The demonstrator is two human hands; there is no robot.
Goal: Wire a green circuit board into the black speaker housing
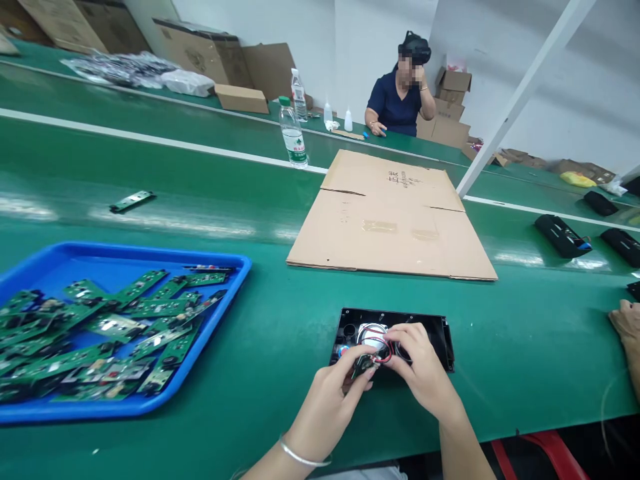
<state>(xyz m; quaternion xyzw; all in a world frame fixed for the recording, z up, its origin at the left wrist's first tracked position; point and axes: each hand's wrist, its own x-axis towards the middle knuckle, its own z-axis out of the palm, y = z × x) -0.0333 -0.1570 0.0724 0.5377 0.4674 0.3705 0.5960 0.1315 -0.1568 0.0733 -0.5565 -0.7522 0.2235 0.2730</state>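
the long green conveyor table [280, 333] carries everything here. on it, well ahead of the hands, lies one flattened brown cardboard sheet [390, 220]. to the left sits one blue plastic tray [125, 257] heaped with green circuit boards [115, 320], too many and too overlapped to count. one more stray green circuit board [133, 200] lies alone farther up the belt. two clear plastic water bottles [293, 137] stand near the far edge, one behind the other. three black housings [563, 235] rest at the right side of the belt.

close to the near edge lies one black rectangular plastic housing [440, 333], open side up, with a round silver speaker [373, 335] set in it. the left hand [330, 400] comes in from below, wrist wearing a silver bangle [303, 457], fingers curled and pinched shut on a small green circuit board [364, 365] at the housing's near edge. the right hand [425, 370] arches over the housing, fingertips closed on thin red and black wires [383, 350] that loop between the speaker and the small board.

another person's hand [625, 320] rests at the right edge of the table, and a person in a dark blue shirt [395, 103] sits at the far side.
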